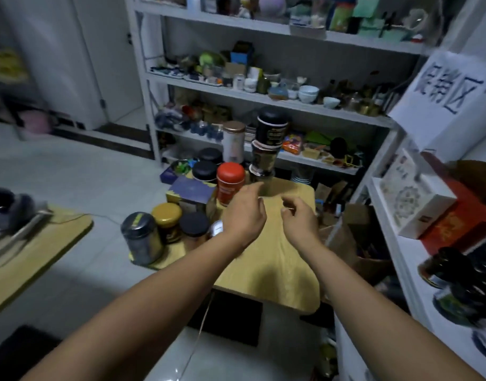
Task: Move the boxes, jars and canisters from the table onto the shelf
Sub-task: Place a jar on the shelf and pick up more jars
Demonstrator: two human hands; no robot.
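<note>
A small wooden table (pixel 277 259) carries jars and canisters along its left and far edge. Among them are a red canister (pixel 230 185), a stack of dark canisters (pixel 269 144), a tall white canister with a copper lid (pixel 233 141), a blue-purple box (pixel 190 193), a yellow-lidded jar (pixel 167 221), a black-lidded jar (pixel 193 226) and a grey tin (pixel 141 237). My left hand (pixel 246 213) hovers beside the red canister, fingers apart and empty. My right hand (pixel 298 215) hangs over the bare tabletop, fingers loosely curled, holding nothing. A white shelf (pixel 387 232) at the right holds a white box (pixel 418 202) and a red box (pixel 464 224).
A crowded white shelving unit (pixel 263 99) stands behind the table with bowls and small items. A paper sign (pixel 453 97) hangs at the right. An open cardboard box (pixel 349 237) sits on the floor right of the table. Another wooden table (pixel 30 257) is at the left.
</note>
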